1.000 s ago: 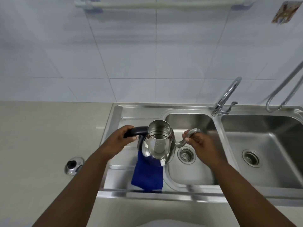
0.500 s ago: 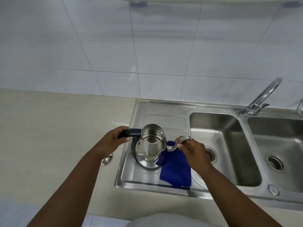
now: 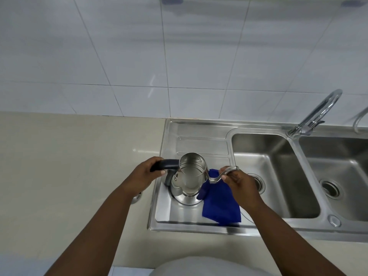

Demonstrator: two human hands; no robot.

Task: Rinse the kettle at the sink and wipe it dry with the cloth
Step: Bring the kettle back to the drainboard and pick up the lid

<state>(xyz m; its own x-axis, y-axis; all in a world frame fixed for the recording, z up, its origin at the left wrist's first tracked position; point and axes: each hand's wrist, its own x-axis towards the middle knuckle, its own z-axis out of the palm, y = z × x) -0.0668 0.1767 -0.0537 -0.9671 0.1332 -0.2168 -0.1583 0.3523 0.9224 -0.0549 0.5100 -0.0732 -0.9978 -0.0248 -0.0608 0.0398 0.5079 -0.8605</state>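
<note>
kettle: stainless steel, lid off, upright on the sink's drainboard at its left edge, black handle to the left, thin curved spout to the right. left hand: fingers clenched around the handle; right hand: fingers pinching the spout near its tip. cloth: blue, lying flat on the drainboard just right of the kettle, partly under the right hand; basins and tap further right, beige surface to the left.
</note>
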